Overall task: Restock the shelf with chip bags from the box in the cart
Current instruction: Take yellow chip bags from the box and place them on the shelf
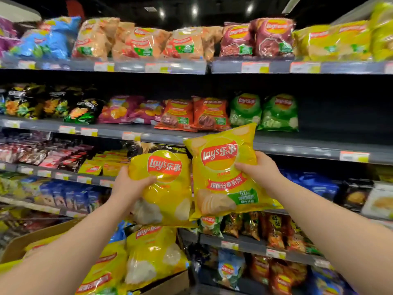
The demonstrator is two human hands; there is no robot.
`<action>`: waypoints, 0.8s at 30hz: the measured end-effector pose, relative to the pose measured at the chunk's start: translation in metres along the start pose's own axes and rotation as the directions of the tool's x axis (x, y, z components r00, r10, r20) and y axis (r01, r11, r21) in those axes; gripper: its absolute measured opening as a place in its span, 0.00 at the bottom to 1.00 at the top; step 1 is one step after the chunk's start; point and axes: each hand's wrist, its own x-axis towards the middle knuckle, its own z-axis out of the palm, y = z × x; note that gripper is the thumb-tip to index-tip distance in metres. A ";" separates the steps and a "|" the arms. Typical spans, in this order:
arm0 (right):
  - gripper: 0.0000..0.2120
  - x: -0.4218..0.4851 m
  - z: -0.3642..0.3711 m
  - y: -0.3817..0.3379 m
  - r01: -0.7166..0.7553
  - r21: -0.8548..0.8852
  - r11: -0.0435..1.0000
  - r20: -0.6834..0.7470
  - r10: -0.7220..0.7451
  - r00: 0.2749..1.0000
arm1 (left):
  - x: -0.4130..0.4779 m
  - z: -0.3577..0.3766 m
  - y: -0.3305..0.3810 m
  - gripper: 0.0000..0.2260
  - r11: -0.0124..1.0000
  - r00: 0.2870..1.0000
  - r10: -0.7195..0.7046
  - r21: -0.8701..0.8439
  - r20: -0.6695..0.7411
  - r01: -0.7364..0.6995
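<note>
I hold two yellow chip bags up in front of the shelves. My left hand (pixel 133 185) grips the left edge of one yellow bag (pixel 168 192). My right hand (pixel 260 169) grips the right edge of the other yellow bag (pixel 223 173), which is raised a little higher, just below the second shelf (pixel 297 147). That shelf has a dark empty stretch to the right of two green bags (pixel 263 112). Below my arms the cardboard box (pixel 27 241) holds several more yellow bags (pixel 153 254).
The top shelf (pixel 148 68) is full of blue, orange, maroon and yellow bags. Black, purple and orange-red bags fill the second shelf's left part. Lower shelves on both sides carry mixed snack packs. The box's front edge (pixel 168 283) sits near the bottom.
</note>
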 end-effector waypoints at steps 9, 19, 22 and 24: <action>0.15 -0.033 -0.216 0.057 -0.048 -0.014 0.999 -0.206 0.044 0.978 | -0.066 0.195 0.064 0.29 0.992 0.973 0.028 -0.124 0.227 0.001; 0.22 -0.054 -0.409 0.110 -0.094 -0.060 0.994 -0.400 0.062 0.914 | -0.155 0.373 0.143 0.30 0.974 0.925 0.133 -0.220 0.357 -0.055; 0.22 -0.051 -0.440 0.125 -0.108 -0.054 0.993 -0.432 0.074 0.899 | -0.161 0.398 0.160 0.28 0.977 0.917 0.146 -0.202 0.371 -0.074; 0.21 -0.045 -0.455 0.132 -0.108 -0.041 0.993 -0.454 0.078 0.888 | -0.159 0.409 0.170 0.27 0.976 0.916 0.154 -0.202 0.370 -0.083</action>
